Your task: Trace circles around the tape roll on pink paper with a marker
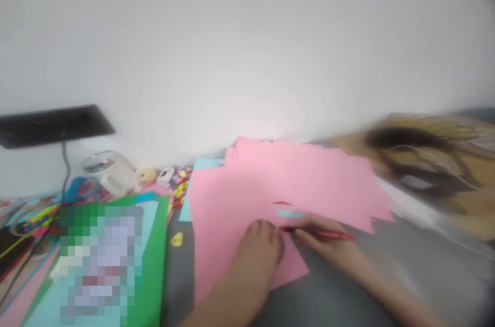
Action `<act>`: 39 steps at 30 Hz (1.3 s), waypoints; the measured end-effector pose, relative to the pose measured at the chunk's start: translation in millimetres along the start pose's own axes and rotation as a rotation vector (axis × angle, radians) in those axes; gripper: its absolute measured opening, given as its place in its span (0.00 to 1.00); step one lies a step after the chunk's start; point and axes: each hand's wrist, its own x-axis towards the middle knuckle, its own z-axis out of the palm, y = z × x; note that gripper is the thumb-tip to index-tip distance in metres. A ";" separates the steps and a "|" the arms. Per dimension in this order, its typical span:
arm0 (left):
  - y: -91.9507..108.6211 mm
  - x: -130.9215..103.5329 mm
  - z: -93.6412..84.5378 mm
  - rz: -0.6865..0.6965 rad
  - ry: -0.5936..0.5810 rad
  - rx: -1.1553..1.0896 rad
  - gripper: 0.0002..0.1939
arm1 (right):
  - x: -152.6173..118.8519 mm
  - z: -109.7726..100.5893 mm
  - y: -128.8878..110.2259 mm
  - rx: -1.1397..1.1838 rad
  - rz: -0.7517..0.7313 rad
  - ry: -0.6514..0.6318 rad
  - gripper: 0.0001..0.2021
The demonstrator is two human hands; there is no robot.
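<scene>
The pink paper (pixel 247 198) lies flat on the grey table (pixel 348 291), a broad matte sheet at the top of a loose pile of more pink sheets fanned out toward the wall, with a light blue sheet (pixel 204 163) peeking out behind its far left corner. The whole view is blurred, and no brand, label or writing can be read anywhere on the paper or the pen. On the sheet near the hands there is a short red mark (pixel 282 203) and a small pale blue patch (pixel 290 213) just below it. The left hand (pixel 263 244) rests palm down on the near part of the pink paper, fingers together and flattened against it, forearm coming in from the lower edge. The right hand (pixel 323 244) is closed around a red pen (pixel 320 234), which lies almost level with its tip pointing left, close to the left hand's fingertips and at the paper's surface. To the left lie a green sheet (pixel 154 265), a small yellow scrap (pixel 177 239) and a white mug (pixel 112 172).
</scene>
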 end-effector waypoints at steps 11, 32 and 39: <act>-2.2 -5.3 -23.1 -0.062 -0.058 -0.198 0.15 | -24.1 -2.0 -9.1 0.009 0.037 0.081 0.08; -8.9 -3.2 -18.6 -0.014 0.049 -0.112 0.13 | -57.3 22.2 -10.5 -0.273 -0.070 0.092 0.12; -11.1 0.5 -15.5 -0.015 0.042 -0.088 0.19 | -74.2 47.3 -11.1 -0.191 -0.184 0.010 0.09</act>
